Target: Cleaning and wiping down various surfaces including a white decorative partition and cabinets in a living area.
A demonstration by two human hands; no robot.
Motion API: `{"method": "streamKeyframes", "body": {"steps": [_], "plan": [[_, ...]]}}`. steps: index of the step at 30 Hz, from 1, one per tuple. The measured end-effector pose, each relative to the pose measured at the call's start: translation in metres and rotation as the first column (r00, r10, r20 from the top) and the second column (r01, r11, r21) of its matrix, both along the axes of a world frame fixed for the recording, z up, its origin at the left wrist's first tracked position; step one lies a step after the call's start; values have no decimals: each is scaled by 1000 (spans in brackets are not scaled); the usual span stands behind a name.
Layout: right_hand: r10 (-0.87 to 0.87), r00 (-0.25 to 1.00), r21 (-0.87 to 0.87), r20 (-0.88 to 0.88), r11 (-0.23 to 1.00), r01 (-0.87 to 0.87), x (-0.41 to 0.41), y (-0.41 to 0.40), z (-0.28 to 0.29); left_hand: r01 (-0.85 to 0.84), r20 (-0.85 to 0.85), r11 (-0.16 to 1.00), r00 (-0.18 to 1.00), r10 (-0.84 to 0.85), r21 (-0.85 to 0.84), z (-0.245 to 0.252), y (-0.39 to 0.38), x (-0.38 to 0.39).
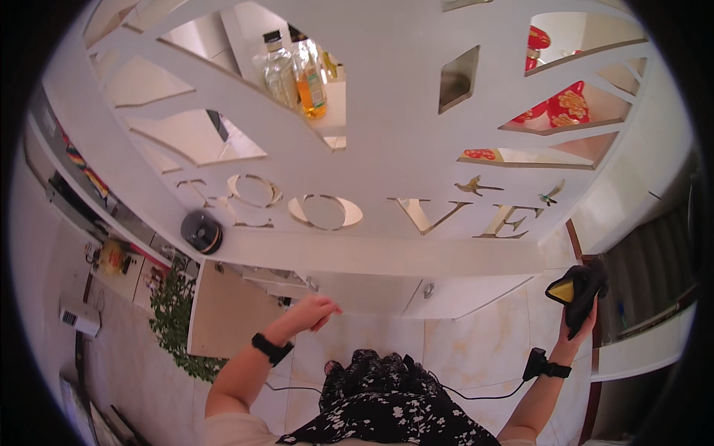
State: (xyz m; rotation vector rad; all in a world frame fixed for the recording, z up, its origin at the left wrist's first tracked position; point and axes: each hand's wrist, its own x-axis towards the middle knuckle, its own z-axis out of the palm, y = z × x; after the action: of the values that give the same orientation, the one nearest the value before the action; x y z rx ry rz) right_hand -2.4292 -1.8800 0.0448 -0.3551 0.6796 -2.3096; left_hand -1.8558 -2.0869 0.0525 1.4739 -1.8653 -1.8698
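Note:
At my right side, my right hand (587, 322) grips a black shoe-like item (583, 287) with a yellow inner face; its exact shape is partly folded and dark. My left hand (317, 313) holds nothing that I can see, its fingers curled in loosely, in front of a low white cabinet (362, 290). Left of this hand, a cabinet door (223, 312) stands swung open, and part of a shelf (270, 276) shows inside. The other doors, with a metal handle (428, 290), look closed. Black bands with cables are on both wrists.
Above the cabinet rises a white cut-out partition (385, 111) with bottles (309, 83) behind it. A round black device (202, 231) sits on the ledge. A leafy plant (175, 323) stands beside the open door. Dark steps (647, 273) lie at the right.

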Motion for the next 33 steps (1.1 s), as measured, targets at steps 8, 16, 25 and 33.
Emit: {"method": "streamKeyframes", "body": {"steps": [8, 16, 25, 33], "plan": [[140, 988, 83, -71, 988, -134, -15, -54, -17, 129, 892, 988, 433, -128, 79, -133, 134, 116], [125, 960, 279, -251, 959, -52, 26, -127, 23, -2, 617, 698, 466, 635, -716, -210, 152, 147], [-554, 335, 22, -762, 495, 869, -9, -256, 112, 39, 302, 474, 817, 492, -880, -9, 42, -9], [-140, 136, -16, -981, 752, 659, 227, -279, 43, -81, -20, 126, 907, 421, -989, 8, 1, -77]]}}
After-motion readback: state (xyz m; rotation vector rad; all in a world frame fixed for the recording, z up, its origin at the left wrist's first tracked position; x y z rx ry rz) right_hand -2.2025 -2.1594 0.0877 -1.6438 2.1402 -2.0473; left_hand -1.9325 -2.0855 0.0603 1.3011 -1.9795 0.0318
